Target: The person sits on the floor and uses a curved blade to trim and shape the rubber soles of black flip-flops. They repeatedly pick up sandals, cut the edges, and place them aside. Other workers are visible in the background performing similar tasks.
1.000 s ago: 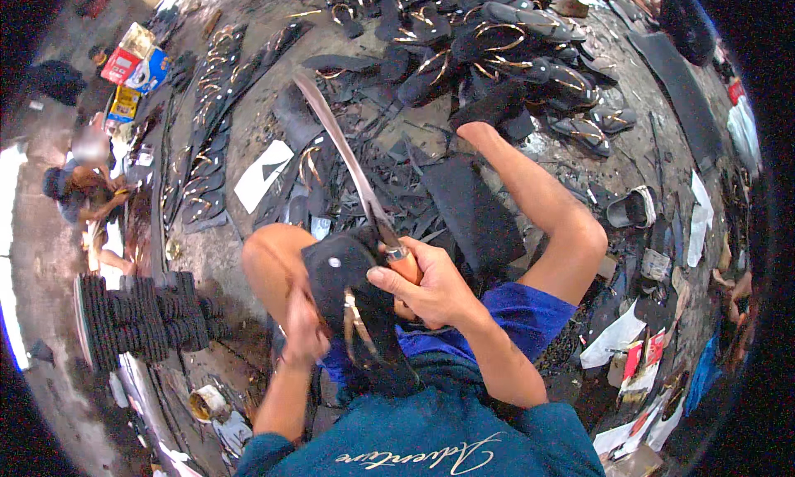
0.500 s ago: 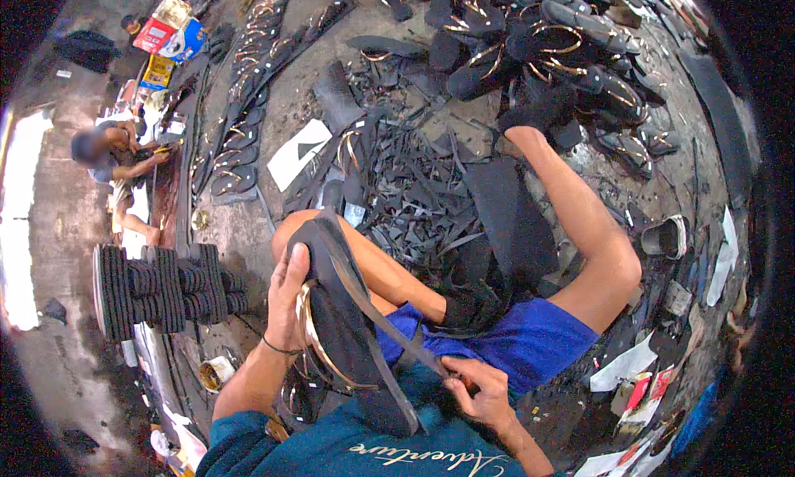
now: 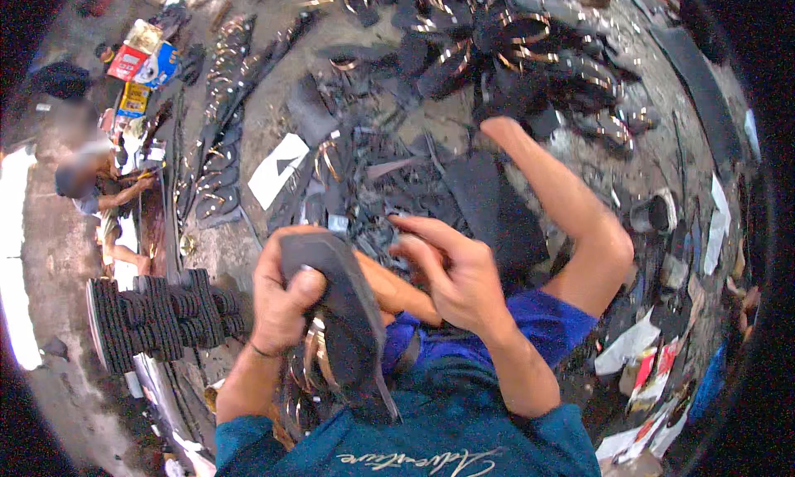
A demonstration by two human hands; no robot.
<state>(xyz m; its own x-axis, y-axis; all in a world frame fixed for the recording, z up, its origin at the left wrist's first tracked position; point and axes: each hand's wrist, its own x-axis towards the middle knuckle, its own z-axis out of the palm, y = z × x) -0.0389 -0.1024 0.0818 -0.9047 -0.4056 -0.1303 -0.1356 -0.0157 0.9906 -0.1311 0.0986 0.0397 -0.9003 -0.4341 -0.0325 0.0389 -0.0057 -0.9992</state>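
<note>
My left hand (image 3: 281, 299) is closed around the toe end of a black sandal (image 3: 339, 311). Its thumb presses on one face and the fingers wrap behind. The sandal is tilted in front of my chest, its gold-edged strap (image 3: 316, 353) facing left and a thin sole layer showing along the right edge. My right hand (image 3: 455, 274) is raised to the right of the sandal, apart from it. Its index finger points out to the left while the other fingers look curled and smeared by motion. Whether anything lies in that palm is hidden.
Black offcuts (image 3: 389, 199) lie heaped beyond my knees, beside a large black sheet (image 3: 497, 216). Finished-looking sandals (image 3: 530, 46) pile up at the back, with a row (image 3: 219, 158) at left. Stacked black soles (image 3: 161, 315) stand at left. A person (image 3: 103, 187) sits far left.
My right hand has moved up and away from the sandal's heel end. The long dark strip it was pulling, and an orange thing in its fingers, no longer show there. My left hand still grips the sandal.
</note>
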